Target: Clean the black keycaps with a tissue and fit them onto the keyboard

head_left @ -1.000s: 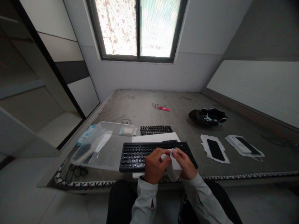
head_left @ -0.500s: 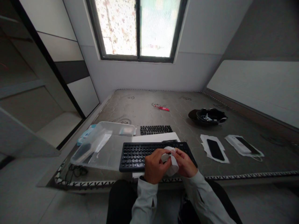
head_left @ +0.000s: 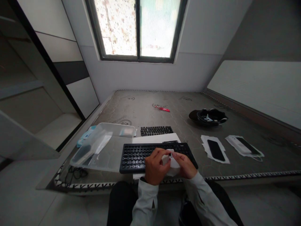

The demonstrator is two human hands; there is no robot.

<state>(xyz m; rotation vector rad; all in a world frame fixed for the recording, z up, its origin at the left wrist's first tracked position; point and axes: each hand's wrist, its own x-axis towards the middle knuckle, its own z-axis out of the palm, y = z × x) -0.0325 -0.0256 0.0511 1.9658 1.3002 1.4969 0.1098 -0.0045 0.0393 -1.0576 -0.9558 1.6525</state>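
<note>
Both hands are closed on a crumpled white wipe [head_left: 174, 169] above the right part of a black keyboard [head_left: 134, 157]. My left hand [head_left: 154, 166] pinches it from the left, with fingers curled. From the other side my right hand [head_left: 187, 164] grips it, thumb and fingertips close to those of the left. A small dark spot shows between the fingertips, too small to name. Under the keyboard lies a white board or sheet [head_left: 160, 138]. Rows of black keys [head_left: 156, 130] lie just behind it.
A clear plastic bin [head_left: 105, 160] stands left, beside a blue packet [head_left: 86, 136] and a black cable [head_left: 75, 172]. Farther back lies a red item [head_left: 162, 108]. At right are a dark cap [head_left: 210, 117], a black phone [head_left: 215, 150] and another phone [head_left: 248, 146] with a white object.
The wipe has been folded or shifted a little between my fingers, and the dark spot shows more clearly now. Both hands stay over the keyboard. The view has moved slightly.
</note>
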